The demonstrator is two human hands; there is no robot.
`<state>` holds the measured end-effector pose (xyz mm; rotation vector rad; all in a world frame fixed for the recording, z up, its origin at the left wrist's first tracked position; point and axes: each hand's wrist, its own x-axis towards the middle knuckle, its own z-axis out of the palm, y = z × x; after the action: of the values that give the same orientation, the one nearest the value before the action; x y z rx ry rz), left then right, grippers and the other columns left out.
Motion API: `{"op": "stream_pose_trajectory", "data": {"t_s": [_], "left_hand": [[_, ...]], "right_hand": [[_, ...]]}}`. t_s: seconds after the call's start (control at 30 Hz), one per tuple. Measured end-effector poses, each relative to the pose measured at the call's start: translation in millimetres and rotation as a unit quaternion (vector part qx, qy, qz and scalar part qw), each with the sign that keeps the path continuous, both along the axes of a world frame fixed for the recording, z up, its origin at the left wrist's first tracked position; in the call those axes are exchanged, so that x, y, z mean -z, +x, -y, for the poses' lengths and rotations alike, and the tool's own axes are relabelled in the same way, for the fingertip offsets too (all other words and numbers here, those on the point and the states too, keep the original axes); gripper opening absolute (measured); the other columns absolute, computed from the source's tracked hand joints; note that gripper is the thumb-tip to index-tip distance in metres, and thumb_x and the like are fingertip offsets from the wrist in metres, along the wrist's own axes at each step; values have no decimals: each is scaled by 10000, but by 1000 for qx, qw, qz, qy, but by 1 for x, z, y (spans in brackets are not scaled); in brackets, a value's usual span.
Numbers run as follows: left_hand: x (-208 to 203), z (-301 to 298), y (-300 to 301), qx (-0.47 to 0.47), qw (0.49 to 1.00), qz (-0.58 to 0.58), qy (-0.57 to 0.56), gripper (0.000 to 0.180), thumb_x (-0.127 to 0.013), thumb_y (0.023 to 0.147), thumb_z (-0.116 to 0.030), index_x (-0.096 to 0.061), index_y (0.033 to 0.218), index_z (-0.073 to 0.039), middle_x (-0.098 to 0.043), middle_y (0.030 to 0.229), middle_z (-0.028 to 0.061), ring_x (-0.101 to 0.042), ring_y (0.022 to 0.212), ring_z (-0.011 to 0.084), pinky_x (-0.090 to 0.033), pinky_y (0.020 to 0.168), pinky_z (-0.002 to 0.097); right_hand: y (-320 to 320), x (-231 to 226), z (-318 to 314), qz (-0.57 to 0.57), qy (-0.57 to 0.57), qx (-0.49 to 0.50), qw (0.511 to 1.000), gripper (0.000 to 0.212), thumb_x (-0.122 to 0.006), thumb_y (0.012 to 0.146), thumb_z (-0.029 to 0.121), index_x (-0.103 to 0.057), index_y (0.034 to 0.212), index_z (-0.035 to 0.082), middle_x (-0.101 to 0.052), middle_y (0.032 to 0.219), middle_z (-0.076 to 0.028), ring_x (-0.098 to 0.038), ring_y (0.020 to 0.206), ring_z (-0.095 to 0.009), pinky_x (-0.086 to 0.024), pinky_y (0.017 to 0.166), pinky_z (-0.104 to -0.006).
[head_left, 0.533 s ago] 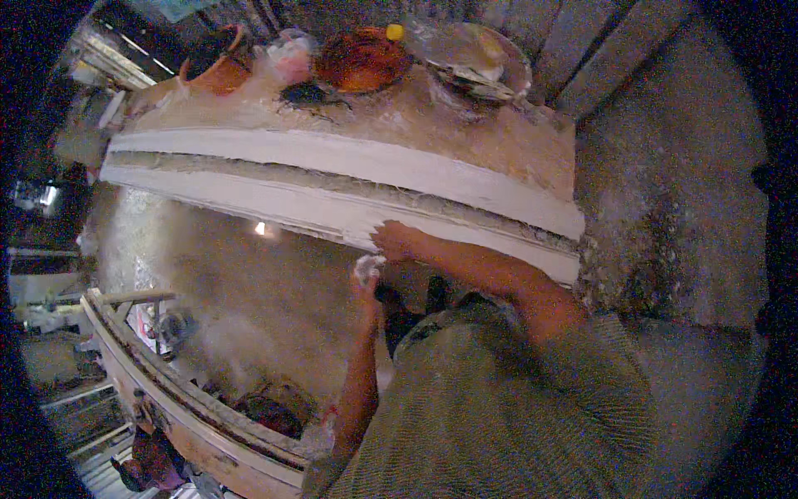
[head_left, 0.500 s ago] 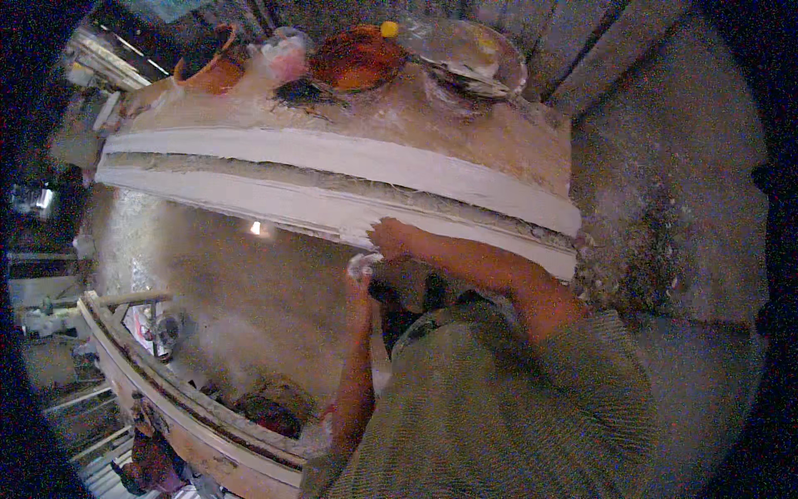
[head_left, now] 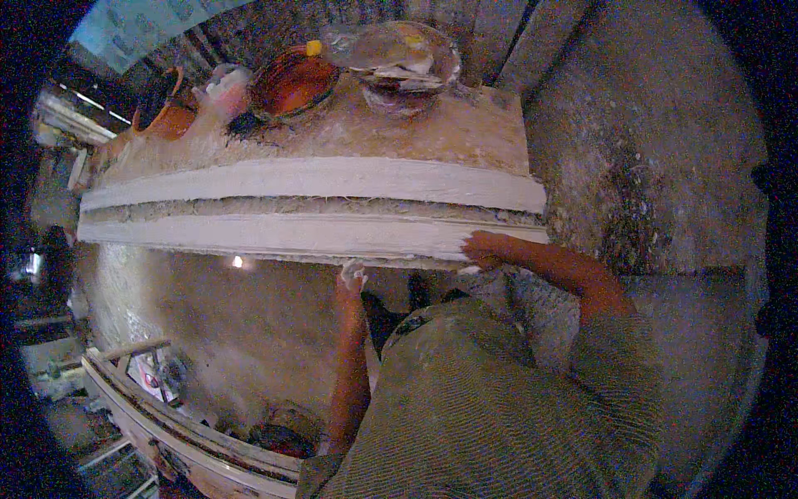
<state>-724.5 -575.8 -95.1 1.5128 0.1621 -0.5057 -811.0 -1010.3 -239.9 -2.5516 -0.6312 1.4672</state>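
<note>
Two long white plaster-like strips lie side by side on a worn table [head_left: 465,137]: a far strip [head_left: 332,175] and a near strip [head_left: 274,231], with a rough fibrous groove [head_left: 332,206] between them. My right hand [head_left: 489,248] lies on the near strip towards its right end, fingers stretched over its white surface. A small white patch shows under that hand at the strip's front edge. At the table's front edge, my left hand [head_left: 352,276] is coated in white and looks curled; whatever it may hold is too small to make out.
Along the table's back stand an orange tub [head_left: 166,112], a pinkish-white bag [head_left: 226,90], an orange-red basin [head_left: 295,87] and a round, white-crusted pan [head_left: 407,58]. A curved wooden frame [head_left: 183,432] is at the lower left. White debris [head_left: 628,191] litters the floor at right.
My right hand has slid right along the near strip, away from my left hand. My left hand stays near the front edge. The whole view has shifted and turned slightly.
</note>
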Motion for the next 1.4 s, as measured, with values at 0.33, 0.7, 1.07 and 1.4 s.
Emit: {"op": "stream_pose_trajectory", "data": {"t_s": [0.33, 0.7, 1.07, 1.4], "left_hand": [[-22, 21, -2, 65, 996, 42, 52, 445, -618, 1030, -290, -537, 1414, -78, -640, 1341, 107, -577, 1238, 254, -428, 1082, 396], [25, -9, -16, 54, 992, 69, 93, 491, -613, 1020, -333, -525, 1425, -68, -598, 1362, 119, -583, 1191, 277, -450, 1054, 405], [46, -48, 14, -8, 993, 111, 45, 623, -611, 1029, -435, -456, 1498, -56, -519, 1489, 171, -489, 1373, 307, -367, 1168, 434], [64, -181, 147, -51, 994, 96, 25, 673, -633, 1031, -367, -379, 1556, -31, -484, 1544, 161, -431, 1444, 286, -325, 1203, 417]], "right_hand": [[-243, -70, 107, 296, -121, 80, 944, 513, -688, 869, 461, -657, 1195, 66, -671, 1151, -164, -642, 1012, -353, -510, 891, -501], [-116, -56, -9, 229, -97, 232, 940, 641, -685, 842, 491, -660, 1255, 2, -607, 1317, -251, -598, 1207, -391, -464, 1017, -566], [122, -68, -213, 315, 53, -3, 948, 420, -615, 861, 375, -748, 1048, 23, -667, 1213, -233, -662, 1078, -365, -506, 915, -569], [279, -24, -377, 341, 101, -49, 933, 613, -548, 944, 420, -597, 1300, -77, -616, 1327, -302, -584, 1227, -478, -488, 963, -622]]}}
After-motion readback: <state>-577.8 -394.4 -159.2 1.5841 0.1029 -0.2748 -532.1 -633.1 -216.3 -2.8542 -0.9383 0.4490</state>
